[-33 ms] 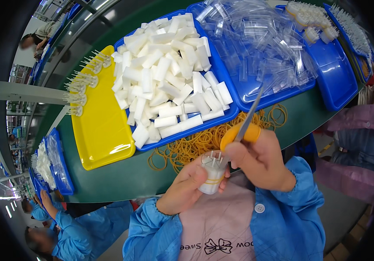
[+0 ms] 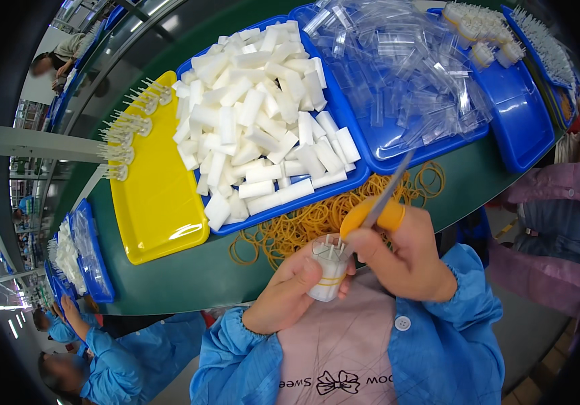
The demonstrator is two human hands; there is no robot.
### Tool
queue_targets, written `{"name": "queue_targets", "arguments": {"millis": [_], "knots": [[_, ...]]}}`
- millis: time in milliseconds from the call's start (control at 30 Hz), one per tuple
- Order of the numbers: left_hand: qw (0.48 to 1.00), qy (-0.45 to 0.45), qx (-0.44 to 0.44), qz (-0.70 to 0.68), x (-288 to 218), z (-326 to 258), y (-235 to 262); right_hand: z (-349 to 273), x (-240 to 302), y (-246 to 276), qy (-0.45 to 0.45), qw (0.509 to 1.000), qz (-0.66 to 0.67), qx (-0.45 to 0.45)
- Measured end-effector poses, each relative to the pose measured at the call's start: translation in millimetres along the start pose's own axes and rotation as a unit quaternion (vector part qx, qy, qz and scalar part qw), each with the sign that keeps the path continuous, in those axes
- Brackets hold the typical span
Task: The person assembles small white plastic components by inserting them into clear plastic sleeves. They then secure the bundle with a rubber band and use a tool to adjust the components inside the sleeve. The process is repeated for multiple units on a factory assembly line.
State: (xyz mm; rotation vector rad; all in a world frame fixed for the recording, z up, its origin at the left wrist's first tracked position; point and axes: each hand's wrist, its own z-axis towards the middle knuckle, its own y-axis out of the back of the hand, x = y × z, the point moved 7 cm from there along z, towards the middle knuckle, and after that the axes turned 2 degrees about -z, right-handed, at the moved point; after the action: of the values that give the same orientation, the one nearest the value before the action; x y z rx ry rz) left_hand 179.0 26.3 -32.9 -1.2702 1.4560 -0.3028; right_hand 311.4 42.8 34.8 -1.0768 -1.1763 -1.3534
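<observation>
My left hand [image 2: 288, 287] is closed round a small white cylinder bundle [image 2: 327, 280] in front of my chest. Thin white pins stand up from its top, and a yellow rubber band circles its side. Over its right edge, my right hand [image 2: 408, 260] pinches slim metal tweezers [image 2: 386, 192] whose upper end slants up to the right. Their lower end meets the bundle's top edge, where my thumb partly hides it. An orange cover [image 2: 384, 212] wraps my right index finger. Just beyond the bundle lies a loose heap of yellow rubber bands [image 2: 303, 226] on the green table.
Beyond the bands, a blue tray [image 2: 276, 209] is heaped with white foam blocks. To its right, another blue tray [image 2: 388, 158] holds clear plastic pieces. A yellow tray [image 2: 155, 216] at left has white pinned parts along its edge. Co-workers sit on both sides.
The upper end of the tweezers has swung slightly down, and my right fingers have shifted a little. My left hand and the bundle stay in place.
</observation>
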Motion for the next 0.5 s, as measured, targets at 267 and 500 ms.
{"name": "queue_targets", "arguments": {"millis": [267, 500], "knots": [[0.999, -0.024, 0.022, -0.006, -6.9, 3.0, -4.6, -6.0, -25.7, 7.0, -0.137, 0.969, 0.199, -0.052], [1.0, -0.027, 0.0, -0.014, -5.5, 4.8, -3.8, -0.2, -27.5, 4.9, -0.149, 0.972, 0.181, -0.032]]}}
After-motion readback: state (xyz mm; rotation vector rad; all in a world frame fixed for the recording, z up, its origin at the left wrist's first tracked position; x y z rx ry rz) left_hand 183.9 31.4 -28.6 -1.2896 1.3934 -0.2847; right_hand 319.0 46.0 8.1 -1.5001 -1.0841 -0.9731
